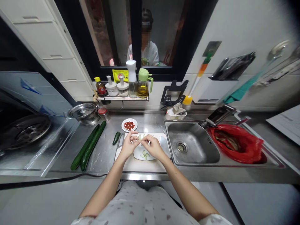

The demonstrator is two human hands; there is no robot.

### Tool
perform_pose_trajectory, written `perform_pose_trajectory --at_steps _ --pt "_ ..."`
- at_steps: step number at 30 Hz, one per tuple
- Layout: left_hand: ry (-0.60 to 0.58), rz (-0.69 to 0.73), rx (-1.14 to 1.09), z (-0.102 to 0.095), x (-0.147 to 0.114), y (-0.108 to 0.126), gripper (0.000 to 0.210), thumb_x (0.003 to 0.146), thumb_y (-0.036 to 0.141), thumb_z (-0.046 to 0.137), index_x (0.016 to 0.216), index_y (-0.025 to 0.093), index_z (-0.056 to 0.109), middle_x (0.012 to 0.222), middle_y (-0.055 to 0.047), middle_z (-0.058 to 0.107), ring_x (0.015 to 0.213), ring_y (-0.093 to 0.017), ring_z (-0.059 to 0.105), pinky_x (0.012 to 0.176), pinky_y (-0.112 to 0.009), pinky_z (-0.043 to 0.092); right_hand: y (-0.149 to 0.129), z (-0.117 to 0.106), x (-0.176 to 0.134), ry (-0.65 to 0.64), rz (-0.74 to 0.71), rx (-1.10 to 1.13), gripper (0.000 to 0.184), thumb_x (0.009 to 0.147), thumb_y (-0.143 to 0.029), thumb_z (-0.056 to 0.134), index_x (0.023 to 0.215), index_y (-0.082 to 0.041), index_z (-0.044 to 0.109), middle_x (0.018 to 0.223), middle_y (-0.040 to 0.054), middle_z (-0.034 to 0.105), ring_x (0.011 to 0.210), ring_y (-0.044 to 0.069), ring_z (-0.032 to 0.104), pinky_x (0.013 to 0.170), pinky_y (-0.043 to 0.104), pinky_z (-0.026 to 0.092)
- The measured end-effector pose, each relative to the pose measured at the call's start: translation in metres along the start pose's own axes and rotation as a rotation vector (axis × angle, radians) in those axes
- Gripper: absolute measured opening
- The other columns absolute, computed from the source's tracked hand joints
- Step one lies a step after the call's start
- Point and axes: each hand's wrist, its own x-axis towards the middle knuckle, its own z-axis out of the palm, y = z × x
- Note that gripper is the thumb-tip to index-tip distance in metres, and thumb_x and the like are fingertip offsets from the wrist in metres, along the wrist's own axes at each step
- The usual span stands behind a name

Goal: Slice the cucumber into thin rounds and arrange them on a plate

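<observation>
My left hand (pixel 130 144) and my right hand (pixel 152 146) meet above a white plate (pixel 136 155), fingertips pinched. Between them is a thin, pale cucumber slice (pixel 140 137), partly covered by my fingers. Several curved slices with green rims (pixel 144 155) lie on the plate in a pinwheel pattern. Under the plate is a light cutting board (pixel 131 167). A short cucumber end piece (pixel 116 138) rests left of the board. Behind my hands stands a small white dish of chopped red pieces (pixel 129 125).
Two long cucumbers (pixel 88 147) lie at the left, near a lidded steel pot (pixel 84 115) and a red-capped jar (pixel 103 114). Seasoning bottles fill a wall rack (pixel 123 98). At the right are a sink (pixel 194 147), a faucet (pixel 217 116) and a red plastic bag (pixel 248 143).
</observation>
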Motion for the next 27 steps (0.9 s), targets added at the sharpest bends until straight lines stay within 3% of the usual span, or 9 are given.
perform_pose_trajectory --at_steps 8,14,22,27 --pt "-0.009 -0.008 0.029 -0.004 0.009 -0.021 0.048 0.067 0.031 0.070 0.108 0.018 0.050 0.071 0.003 0.057 0.060 -0.007 0.048 0.060 -0.019 0.035 0.023 0.013 0.007 -0.037 0.146 0.155 0.014 0.077 -0.029 0.058 0.071 -0.017 0.061 0.070 -0.0003 0.063 0.066 0.011 0.053 0.064 0.022 0.040" --pt "-0.025 -0.003 0.059 -0.012 0.019 -0.052 0.044 0.067 0.027 0.069 0.107 0.016 0.053 0.071 0.002 0.058 0.063 -0.008 0.052 0.061 -0.019 0.036 0.045 0.026 0.012 -0.131 0.227 0.251 0.016 0.075 -0.028 0.056 0.070 -0.015 0.064 0.069 0.0005 0.065 0.065 0.011 0.055 0.065 0.023 0.042" --pt "-0.030 -0.157 0.153 -0.024 0.035 -0.116 0.038 0.066 0.021 0.065 0.102 0.015 0.057 0.063 0.003 0.059 0.058 -0.008 0.053 0.060 -0.020 0.040 0.095 0.064 0.013 -0.218 0.399 0.090 0.014 0.071 -0.020 0.055 0.074 -0.015 0.068 0.072 0.0018 0.068 0.065 0.011 0.058 0.061 0.020 0.042" --pt "-0.002 -0.196 0.403 -0.027 0.040 -0.134 0.036 0.067 0.015 0.062 0.102 0.018 0.058 0.068 0.003 0.062 0.063 -0.009 0.057 0.066 -0.021 0.043 0.107 0.078 0.012 -0.266 0.427 -0.046 0.015 0.072 -0.017 0.055 0.076 -0.015 0.069 0.073 0.0026 0.070 0.065 0.010 0.058 0.060 0.018 0.040"
